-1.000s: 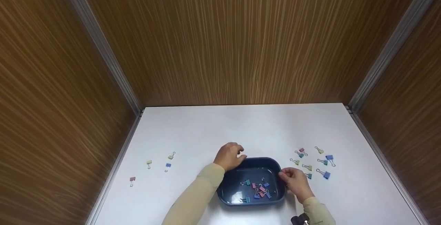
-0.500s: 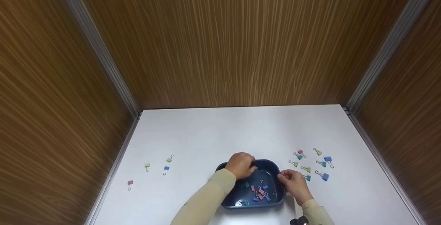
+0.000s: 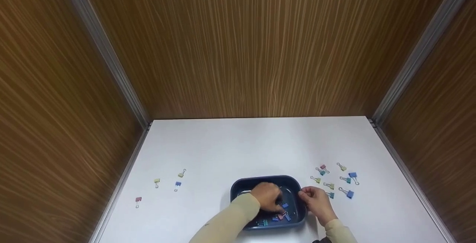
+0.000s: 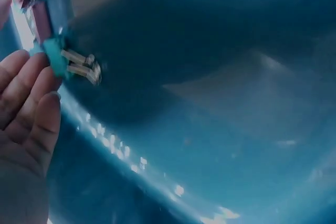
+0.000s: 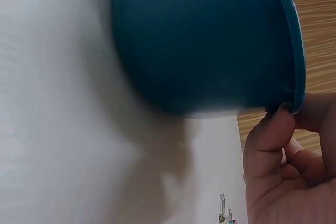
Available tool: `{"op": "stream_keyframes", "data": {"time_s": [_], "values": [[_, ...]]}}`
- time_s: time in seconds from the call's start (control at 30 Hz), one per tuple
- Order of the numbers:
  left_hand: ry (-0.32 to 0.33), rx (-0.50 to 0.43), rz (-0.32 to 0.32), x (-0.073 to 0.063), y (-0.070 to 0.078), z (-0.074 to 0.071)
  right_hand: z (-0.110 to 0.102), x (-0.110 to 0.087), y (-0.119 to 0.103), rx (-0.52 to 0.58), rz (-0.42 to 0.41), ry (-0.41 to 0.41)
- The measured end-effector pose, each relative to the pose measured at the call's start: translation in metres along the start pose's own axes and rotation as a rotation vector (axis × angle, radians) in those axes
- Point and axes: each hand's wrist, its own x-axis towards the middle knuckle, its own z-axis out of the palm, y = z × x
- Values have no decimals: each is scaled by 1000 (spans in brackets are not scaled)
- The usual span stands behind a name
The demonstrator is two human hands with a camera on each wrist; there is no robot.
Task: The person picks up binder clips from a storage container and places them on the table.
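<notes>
A dark blue tray (image 3: 269, 178) stands on the white table with several small binder clips inside. My left hand (image 3: 266, 197) reaches down into it, over the clips. In the left wrist view its fingers (image 4: 42, 85) lie loosely bent beside a teal binder clip (image 4: 54, 57), with a pink binder clip (image 4: 40, 22) just beyond. Blue binder clips (image 3: 287, 217) show near that hand in the head view. My right hand (image 3: 316, 201) pinches the tray's right rim between thumb and fingers, as the right wrist view also shows.
Several binder clips in blue, teal, yellow and pink lie right of the tray, a blue one (image 3: 350, 194) among them. Left of it are a pink clip (image 3: 138, 199), a blue clip (image 3: 178, 184) and two yellow ones. A wood-grain wall (image 3: 238, 49) rises behind the table.
My left hand has moved from above the tray's far left rim down and right into the tray, among the clips. The right hand stays on the rim.
</notes>
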Motion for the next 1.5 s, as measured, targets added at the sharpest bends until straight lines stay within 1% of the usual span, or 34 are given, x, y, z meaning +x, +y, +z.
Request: {"op": "stream_keyframes", "data": {"time_s": [0.13,0.27,0.47,0.63,0.77,1.0,1.2,1.27,1.37,1.5], "values": [[-17,-22,49,1,9,4,2,-1,0,2,-10,12],[-22,-2,96,4,17,4,2,-1,-1,0,-13,15],[-51,-8,119,8,27,4,3,-1,-1,9,5,4],[-66,-7,144,14,35,5,3,-1,1,2,-1,4],[-75,-11,144,18,39,7,3,0,1,-4,2,2],[-72,-61,109,19,39,7,4,-1,0,-9,-22,11],[-118,-144,87,16,34,2,3,-2,0,3,-29,21],[-134,-158,79,16,33,1,3,-2,-1,4,-24,20],[-140,-150,74,18,32,1,3,-2,-1,0,-20,15],[-126,-93,78,18,32,2,4,-2,0,5,-17,16]]}}
